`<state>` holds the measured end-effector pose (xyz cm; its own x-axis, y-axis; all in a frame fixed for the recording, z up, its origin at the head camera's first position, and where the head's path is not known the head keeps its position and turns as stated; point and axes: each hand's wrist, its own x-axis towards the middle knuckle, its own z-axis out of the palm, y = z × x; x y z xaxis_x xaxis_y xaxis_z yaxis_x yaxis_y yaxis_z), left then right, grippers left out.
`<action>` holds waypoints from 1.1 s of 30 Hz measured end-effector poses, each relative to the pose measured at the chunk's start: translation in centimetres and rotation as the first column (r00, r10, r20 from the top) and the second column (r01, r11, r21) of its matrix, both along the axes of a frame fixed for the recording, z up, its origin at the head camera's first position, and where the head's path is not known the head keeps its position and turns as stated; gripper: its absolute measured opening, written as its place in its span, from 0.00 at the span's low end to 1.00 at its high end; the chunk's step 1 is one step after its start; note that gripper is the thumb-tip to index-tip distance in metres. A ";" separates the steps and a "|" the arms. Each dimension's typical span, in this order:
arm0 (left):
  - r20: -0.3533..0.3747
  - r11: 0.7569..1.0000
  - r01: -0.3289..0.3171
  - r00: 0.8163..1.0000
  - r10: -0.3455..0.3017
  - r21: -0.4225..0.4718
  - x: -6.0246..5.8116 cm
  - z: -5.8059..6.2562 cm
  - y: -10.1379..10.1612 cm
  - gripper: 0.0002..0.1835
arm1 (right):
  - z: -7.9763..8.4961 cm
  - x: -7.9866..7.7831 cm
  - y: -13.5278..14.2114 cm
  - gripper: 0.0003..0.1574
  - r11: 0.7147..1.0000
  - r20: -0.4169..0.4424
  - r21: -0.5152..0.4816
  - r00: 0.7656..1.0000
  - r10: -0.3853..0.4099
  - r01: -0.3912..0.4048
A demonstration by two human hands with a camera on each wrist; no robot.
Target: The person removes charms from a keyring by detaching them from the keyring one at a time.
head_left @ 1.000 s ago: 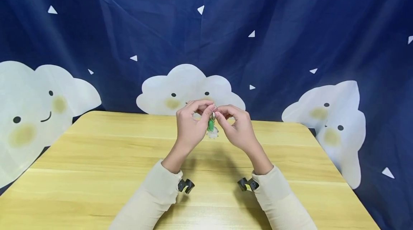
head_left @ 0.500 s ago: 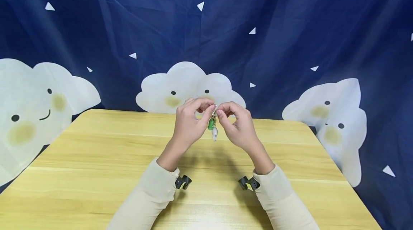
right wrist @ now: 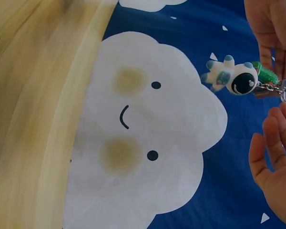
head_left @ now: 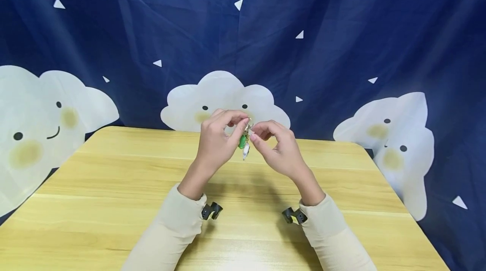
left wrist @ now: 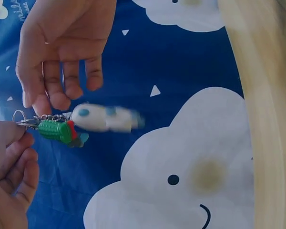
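- Left hand [head_left: 218, 141] pinches the key ring [left wrist: 31, 122]; right hand [head_left: 279, 146] by the chain [right wrist: 270, 87] of the astronaut charm [right wrist: 231, 76], pinch unclear.
- Seemingly working the ring; next needs steadiness.

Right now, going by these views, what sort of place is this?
Probably an indoor filming setup, perhaps in a home or studio: a wood-grain tabletop, a navy cloud-print fabric backdrop hanging behind it, and a black wrist camera at each sleeve cuff. The wider room isn't visible.

Glare across the near tabletop [head_left: 247, 250]
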<state>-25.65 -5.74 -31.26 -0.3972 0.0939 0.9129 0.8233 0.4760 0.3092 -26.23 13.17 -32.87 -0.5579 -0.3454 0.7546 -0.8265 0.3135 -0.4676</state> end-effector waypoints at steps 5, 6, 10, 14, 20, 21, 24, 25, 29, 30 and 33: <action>-0.035 1.000 0.006 0.999 -0.007 -0.030 0.2 0.1 0.0 0.01 | 0.0 0.1 -0.4 0.09 0.999 -0.048 0.041 0.999 0.000 0.002; -0.042 0.999 0.009 0.999 -0.011 -0.036 0.2 0.2 0.1 0.01 | 0.0 0.1 -0.4 0.09 0.999 -0.060 0.043 0.998 -0.001 0.004; -0.056 0.998 0.004 0.998 -0.007 -0.061 0.4 0.2 0.1 0.02 | -0.1 0.1 -0.6 0.09 0.998 -0.113 0.058 0.993 -0.015 0.022; -0.059 0.996 -0.010 0.998 0.005 -0.088 0.5 0.3 0.1 0.02 | -0.2 0.1 -0.7 0.07 0.997 -0.151 0.066 0.988 -0.017 0.027; 0.018 0.987 -0.002 1.000 0.005 -0.158 0.3 0.1 0.0 0.02 | 0.2 0.1 -0.3 0.05 0.998 -0.169 0.040 0.985 -0.039 0.046; 0.041 0.985 0.000 0.999 0.007 -0.172 0.3 0.1 0.0 0.03 | 0.3 0.2 -0.2 0.05 0.998 -0.168 0.035 0.985 -0.043 0.050; 0.110 0.979 0.009 0.994 0.014 -0.204 0.2 -0.1 0.1 0.03 | 0.5 0.2 0.0 0.05 0.998 -0.161 0.021 0.986 -0.049 0.053; 0.128 0.977 0.011 0.992 0.017 -0.211 0.2 -0.1 0.1 0.03 | 0.6 0.3 0.0 0.06 0.998 -0.159 0.019 0.986 -0.049 0.053; 0.177 0.970 0.022 0.984 0.022 -0.242 0.3 -0.1 0.2 0.03 | 0.8 0.4 0.1 0.06 0.999 -0.154 0.010 0.987 -0.040 0.042; 0.187 0.967 0.028 0.982 0.021 -0.251 0.3 -0.1 0.2 0.03 | 0.9 0.4 0.1 0.06 0.999 -0.154 0.009 0.987 -0.039 0.041; 0.216 0.962 0.045 0.976 0.015 -0.268 0.3 -0.1 0.2 0.04 | 1.0 0.5 0.2 0.06 0.999 -0.151 0.003 0.988 -0.037 0.038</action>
